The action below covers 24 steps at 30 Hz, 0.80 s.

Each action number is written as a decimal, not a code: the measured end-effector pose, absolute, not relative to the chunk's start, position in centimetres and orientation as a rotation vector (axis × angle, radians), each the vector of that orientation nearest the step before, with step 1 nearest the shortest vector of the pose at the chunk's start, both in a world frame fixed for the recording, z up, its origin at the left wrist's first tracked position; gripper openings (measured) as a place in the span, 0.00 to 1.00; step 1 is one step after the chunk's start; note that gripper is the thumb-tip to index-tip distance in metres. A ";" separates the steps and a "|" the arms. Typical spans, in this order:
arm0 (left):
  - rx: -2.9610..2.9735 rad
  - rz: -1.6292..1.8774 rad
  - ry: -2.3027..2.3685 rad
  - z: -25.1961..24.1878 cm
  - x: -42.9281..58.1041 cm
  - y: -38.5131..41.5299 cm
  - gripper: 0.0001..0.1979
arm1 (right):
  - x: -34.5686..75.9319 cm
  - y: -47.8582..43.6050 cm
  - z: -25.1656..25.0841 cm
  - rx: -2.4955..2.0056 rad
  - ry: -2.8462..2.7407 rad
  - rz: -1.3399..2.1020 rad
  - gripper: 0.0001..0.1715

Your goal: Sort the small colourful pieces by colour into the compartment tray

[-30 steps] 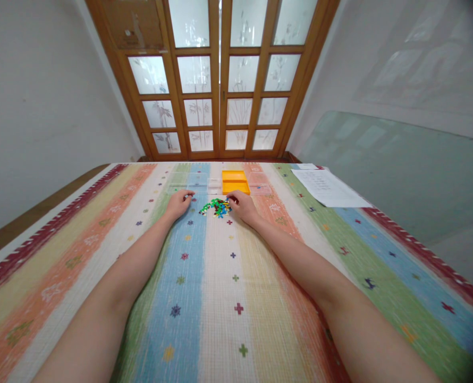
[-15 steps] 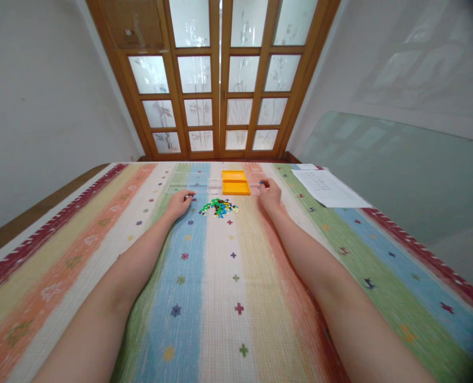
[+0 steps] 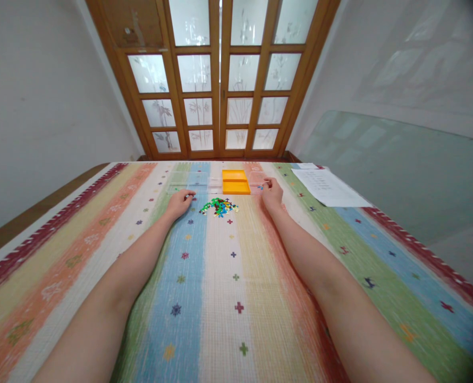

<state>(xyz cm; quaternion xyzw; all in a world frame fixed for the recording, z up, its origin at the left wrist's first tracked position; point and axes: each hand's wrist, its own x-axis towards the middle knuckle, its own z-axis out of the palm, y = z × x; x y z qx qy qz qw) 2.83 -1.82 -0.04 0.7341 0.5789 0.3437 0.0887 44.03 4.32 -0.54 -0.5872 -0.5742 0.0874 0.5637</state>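
Note:
A pile of small mixed-colour plastic pieces (image 3: 218,207), green, blue, yellow, white and dark, lies on the striped cloth between my hands. My left hand (image 3: 180,204) rests left of the pile with its fingers curled together; whatever is in them is too small to make out. My right hand (image 3: 273,192) is over the clear tray (image 3: 253,175) on the right, its thumb and fingertips close together. Just beside those fingertips, small blue pieces (image 3: 260,187) show in that tray. Any piece inside the right fingers cannot be made out.
A yellow two-part box (image 3: 236,187) stands open behind the pile. Another clear tray (image 3: 175,183) lies behind my left hand, with a green piece (image 3: 177,189) in it. Printed paper sheets (image 3: 328,187) lie at the right. Beyond the table are wooden glazed doors (image 3: 224,80).
My right hand has shifted slightly to the right, and blue pieces show more plainly beside its fingertips. My left hand and the pile look nearly the same.

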 end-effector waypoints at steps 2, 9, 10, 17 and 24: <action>2.202 1.024 1.707 -0.1 2.9 -1.8 0.17 | 43.4 3.9 -0.5 -1.377 -1.415 0.201 0.22; 2.362 0.887 1.563 0.4 4.1 -2.5 0.16 | 40.1 1.5 0.5 -1.302 -1.677 0.193 0.19; 2.389 0.861 1.531 0.6 4.3 -2.7 0.16 | 39.7 1.2 0.6 -1.279 -1.704 0.188 0.19; 2.524 0.687 1.274 1.7 5.4 -3.5 0.18 | 38.6 0.1 1.0 -1.189 -1.849 0.158 0.18; 2.489 0.670 1.311 1.7 5.6 -3.5 0.14 | 38.7 0.0 1.1 -1.223 -1.864 0.140 0.18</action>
